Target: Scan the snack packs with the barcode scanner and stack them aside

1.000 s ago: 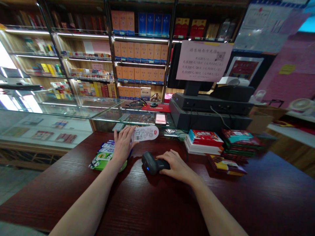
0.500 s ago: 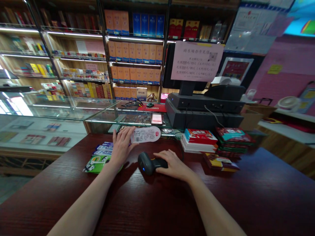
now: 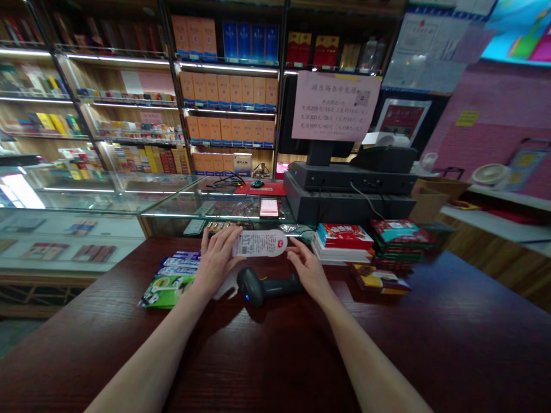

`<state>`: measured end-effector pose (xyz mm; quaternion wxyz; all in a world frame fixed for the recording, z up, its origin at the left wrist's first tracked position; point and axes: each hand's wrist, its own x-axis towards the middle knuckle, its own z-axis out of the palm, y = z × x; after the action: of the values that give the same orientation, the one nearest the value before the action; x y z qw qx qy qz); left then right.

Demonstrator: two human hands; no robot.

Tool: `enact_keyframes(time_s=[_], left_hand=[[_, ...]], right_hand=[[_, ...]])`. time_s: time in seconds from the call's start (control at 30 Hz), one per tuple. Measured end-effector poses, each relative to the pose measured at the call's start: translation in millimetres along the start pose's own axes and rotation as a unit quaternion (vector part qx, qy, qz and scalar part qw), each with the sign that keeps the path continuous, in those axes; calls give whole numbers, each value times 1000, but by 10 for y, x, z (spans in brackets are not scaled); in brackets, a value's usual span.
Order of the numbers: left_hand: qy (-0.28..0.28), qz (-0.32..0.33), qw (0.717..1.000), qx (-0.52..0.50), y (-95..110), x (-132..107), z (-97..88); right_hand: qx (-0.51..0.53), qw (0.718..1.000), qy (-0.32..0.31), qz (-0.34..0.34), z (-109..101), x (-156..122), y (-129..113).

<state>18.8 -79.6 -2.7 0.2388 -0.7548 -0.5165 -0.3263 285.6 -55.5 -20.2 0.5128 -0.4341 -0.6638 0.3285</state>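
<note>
1. white oblong packet (image 3: pixel 259 243): rounded at the right end, with a printed barcode label on the left half and a small red mark near the right end. It is held in the air just above the far edge of the counter (image 3: pixel 430 344). Its long axis runs left to right, almost level.
2. left hand (image 3: pixel 217 258): pinches the packet's left end, thumb on the near side and fingers behind. It carries the packet and is the nearer hand to the barcode label.
3. right hand (image 3: pixel 309 269): fingers stretched forward and held loosely together, their tips at the packet's rounded right end. Whether they touch or grip it cannot be told. The packet lies forward and to the left of this hand.
4. barcode scanner (image 3: pixel 258 285): black, lying on its side on the counter directly below the packet, between the two hands. Its head points left with a blue light showing, and its handle runs right, just under the right hand's palm. No hand grips it.
5. green packets (image 3: pixel 166 288): lying flat on the counter, left of the left wrist.
6. stacked red packets (image 3: pixel 344 241): on the counter, right of the right hand and apart from it.
7. till terminal (image 3: pixel 348 186): black, standing behind the stacks.
</note>
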Motion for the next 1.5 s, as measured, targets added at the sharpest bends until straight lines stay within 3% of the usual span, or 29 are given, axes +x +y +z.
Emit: enact_keyframes(time_s=[0.33, 0.6, 0.87, 1.03, 1.17, 1.3, 1.5], left_hand=[[-24, 25, 997, -63, 34, 8, 19], [-52, -71, 969, -232, 85, 12, 78], [-82, -141, 932, -323, 90, 23, 77], [-104, -162, 898, -395, 126, 52, 40], [-107, -203, 849, -476, 165, 75, 41], [-73, -240, 801, -543, 176, 91, 75], [-27, -288, 759, -583, 215, 105, 83]], right_hand=[[32, 999, 10, 11, -32, 13, 18], [37, 999, 31, 0, -1, -5, 15], [6, 997, 68, -24, 20, -52, -37], [-9, 994, 106, -31, -17, -46, -43], [7, 993, 115, -26, -26, -47, -52], [32, 994, 101, -27, 13, -54, -59], [99, 992, 78, 24, 97, -62, -61]])
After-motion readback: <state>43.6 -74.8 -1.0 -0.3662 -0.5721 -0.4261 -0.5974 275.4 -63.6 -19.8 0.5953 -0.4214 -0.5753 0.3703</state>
